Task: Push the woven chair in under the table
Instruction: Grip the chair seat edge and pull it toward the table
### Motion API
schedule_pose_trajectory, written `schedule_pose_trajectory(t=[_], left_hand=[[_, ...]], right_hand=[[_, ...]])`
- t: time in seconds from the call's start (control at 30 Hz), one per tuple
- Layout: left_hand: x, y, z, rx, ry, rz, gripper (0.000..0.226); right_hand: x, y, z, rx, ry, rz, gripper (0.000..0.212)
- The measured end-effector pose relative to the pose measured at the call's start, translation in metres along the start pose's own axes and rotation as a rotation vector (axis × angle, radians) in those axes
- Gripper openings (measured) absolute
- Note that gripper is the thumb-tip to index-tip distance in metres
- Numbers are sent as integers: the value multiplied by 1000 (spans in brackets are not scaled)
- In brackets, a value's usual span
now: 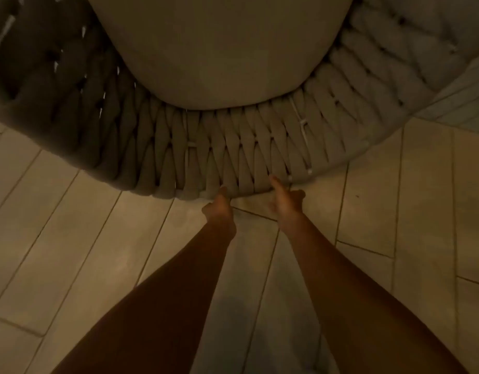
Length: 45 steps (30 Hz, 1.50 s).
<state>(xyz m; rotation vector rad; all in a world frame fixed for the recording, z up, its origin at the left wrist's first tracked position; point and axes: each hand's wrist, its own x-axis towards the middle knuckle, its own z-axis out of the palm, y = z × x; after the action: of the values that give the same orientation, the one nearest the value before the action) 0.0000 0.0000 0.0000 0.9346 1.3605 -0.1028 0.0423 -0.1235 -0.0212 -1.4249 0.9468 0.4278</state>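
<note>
The woven chair (233, 147) is gripped at its curved back rim by the left hand (219, 209) and right hand (285, 202), fingers curled under.

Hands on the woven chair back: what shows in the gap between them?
Only bare pale floor tile between left hand and right hand, below the woven rope chair back, head view.

Both arms outstretched (thumbs up)
</note>
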Motion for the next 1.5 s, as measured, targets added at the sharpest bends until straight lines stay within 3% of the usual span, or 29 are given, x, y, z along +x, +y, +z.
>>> schedule_pose_trajectory(t=[0.13, 0.2, 0.43, 0.53, 0.77, 0.9, 1.1, 1.23, 1.33, 1.4, 1.5], left_hand=[[18, -1, 3, -214, -95, 53, 59], [23, 1, 7, -268, -90, 66, 60], [26, 4, 24, -384, -56, 36, 76], [30, 8, 25, -398, -106, 19, 69], [33, 3, 19, -342, -46, 105, 48], [25, 4, 16, -295, 26, 187, 57], [4, 8, 7, -151, 180, 458, 58], [-15, 11, -10, -83, 95, 684, 42], [-37, 12, -32, 239, 141, 865, 45], [-50, 14, -46, 568, 285, 1108, 43], [-69, 40, -58, 926, 285, 1480, 48]], right_hand=[[20, 2, 9, 229, -37, -49, 76], [24, 0, 14, 301, -29, -85, 70], [34, -7, 27, 253, 61, -14, 80], [36, -6, 28, 214, 7, -11, 77], [32, -7, 30, 168, 17, -35, 69], [11, -10, 40, 272, 134, -66, 93], [-19, -26, 51, 116, 249, -206, 98], [-53, -47, 56, 140, 234, -203, 101], [-79, -66, 54, 212, 242, -234, 94], [-95, -79, 52, 260, 246, -265, 86], [-119, -96, 48, 261, 264, -306, 75]])
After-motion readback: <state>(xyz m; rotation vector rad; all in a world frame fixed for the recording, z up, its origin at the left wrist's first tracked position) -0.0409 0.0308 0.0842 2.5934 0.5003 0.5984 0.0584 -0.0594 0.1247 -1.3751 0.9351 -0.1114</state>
